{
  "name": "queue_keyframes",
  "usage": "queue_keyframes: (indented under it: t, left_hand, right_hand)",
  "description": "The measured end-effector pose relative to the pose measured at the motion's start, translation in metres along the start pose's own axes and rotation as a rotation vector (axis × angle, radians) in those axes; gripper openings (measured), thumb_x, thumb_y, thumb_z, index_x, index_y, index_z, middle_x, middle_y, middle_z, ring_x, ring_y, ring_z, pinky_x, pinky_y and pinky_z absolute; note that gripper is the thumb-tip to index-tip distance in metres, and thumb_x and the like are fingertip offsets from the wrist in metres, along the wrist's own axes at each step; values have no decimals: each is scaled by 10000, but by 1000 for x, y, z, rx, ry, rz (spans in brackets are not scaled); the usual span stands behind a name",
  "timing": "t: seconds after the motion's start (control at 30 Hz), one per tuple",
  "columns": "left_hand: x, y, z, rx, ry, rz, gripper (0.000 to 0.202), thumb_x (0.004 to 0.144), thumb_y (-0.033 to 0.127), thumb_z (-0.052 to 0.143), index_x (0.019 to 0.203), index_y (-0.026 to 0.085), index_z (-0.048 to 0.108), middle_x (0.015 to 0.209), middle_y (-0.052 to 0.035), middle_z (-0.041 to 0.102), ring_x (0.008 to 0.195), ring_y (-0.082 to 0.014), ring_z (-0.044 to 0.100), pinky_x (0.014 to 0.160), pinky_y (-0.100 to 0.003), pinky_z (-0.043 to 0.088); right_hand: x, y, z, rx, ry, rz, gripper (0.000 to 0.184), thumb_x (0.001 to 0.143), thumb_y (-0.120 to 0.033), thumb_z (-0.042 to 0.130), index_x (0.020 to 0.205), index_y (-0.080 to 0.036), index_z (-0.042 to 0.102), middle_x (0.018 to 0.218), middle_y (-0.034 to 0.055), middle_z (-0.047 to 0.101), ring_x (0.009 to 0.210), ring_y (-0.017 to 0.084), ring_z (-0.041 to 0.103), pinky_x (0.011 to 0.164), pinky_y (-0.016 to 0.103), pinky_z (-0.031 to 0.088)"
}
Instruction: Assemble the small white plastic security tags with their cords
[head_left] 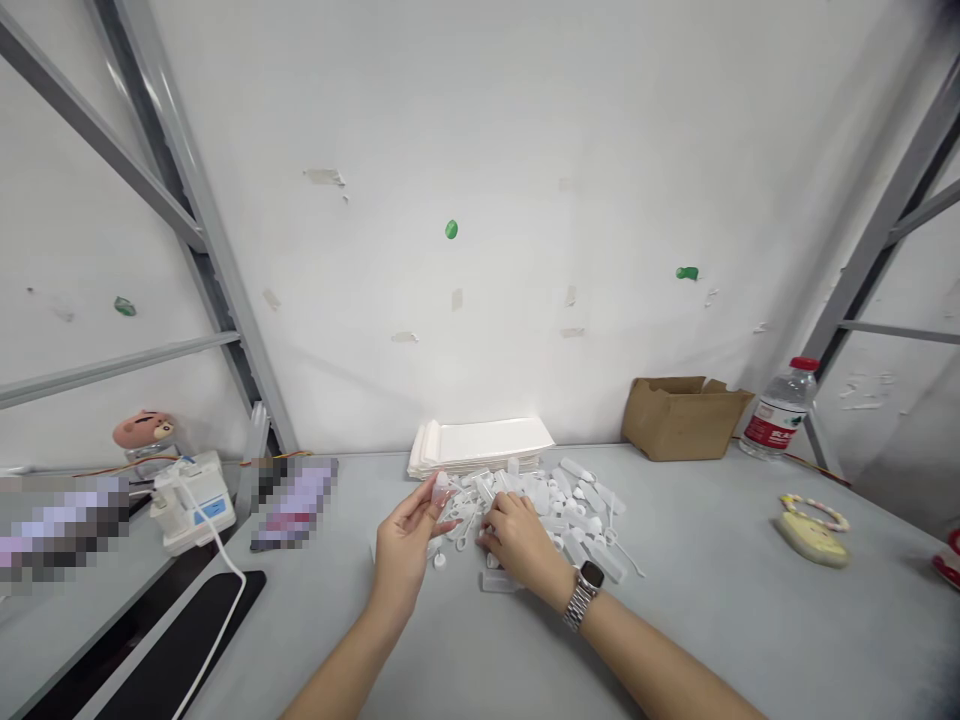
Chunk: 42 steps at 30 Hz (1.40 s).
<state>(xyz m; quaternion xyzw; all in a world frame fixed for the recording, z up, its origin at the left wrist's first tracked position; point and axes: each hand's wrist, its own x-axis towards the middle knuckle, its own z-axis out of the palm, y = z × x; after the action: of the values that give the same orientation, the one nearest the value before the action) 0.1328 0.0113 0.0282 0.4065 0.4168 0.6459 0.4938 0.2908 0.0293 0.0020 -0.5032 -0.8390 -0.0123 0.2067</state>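
My left hand [407,535] pinches a small translucent plastic bottle [441,487] upright between thumb and fingers, at the left side of a pile. My right hand [517,540], with a metal-band watch [583,592] on the wrist, reaches into the pile with fingers bent and drawn together. What those fingers grip, if anything, is hidden. The pile holds many clear and white plastic pieces [574,515]: tubes, small caps and loops with thin stems. A white cap [439,562] lies below my left hand, and a clear tube [499,581] lies just below my right hand.
Behind the pile, flat white trays or boxes [487,440] are stacked against the wall. To the right stand an open cardboard box [679,420] and a water bottle [784,410]; a beaded yellow item [812,535] lies nearer. A power strip [193,500] and a phone [298,505] are left.
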Motion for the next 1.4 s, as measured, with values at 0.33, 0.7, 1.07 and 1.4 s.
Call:
queue_keyframes:
  t: [0.33,0.7,1.07,1.4]
  left_hand:
    - [-3,-2,3,67,-6,-30,365,676,299,668,1026,207,627,1102,-54,635,993,-243,593,647,-308,580]
    - [-21,-8,13,233,-284,13,305,671,323,651,968,255,674,950,-27,618,863,-205,576,609,-302,563]
    - [-20,-8,13,265,-299,15,305,652,315,658,950,254,684,953,-40,636,798,-191,594,583,-281,538]
    - [-17,-4,12,220,-299,-88,270,617,292,663,865,196,709,868,-47,708,799,-232,649,569,-290,543]
  right_hand:
    - [1,2,-8,239,160,52,149,825,-205,533,768,-192,670,785,49,591,796,180,511,739,320,342]
    - [-8,-1,-59,1265,294,298,111,694,-298,654,699,-196,696,743,14,611,745,160,555,690,289,428]
    - [-8,-5,-57,1142,279,277,109,701,-296,648,685,-206,707,712,15,586,718,153,535,677,281,426]
    - [-8,3,-64,1154,123,115,167,731,-349,625,670,-199,667,731,20,593,724,156,543,659,287,432]
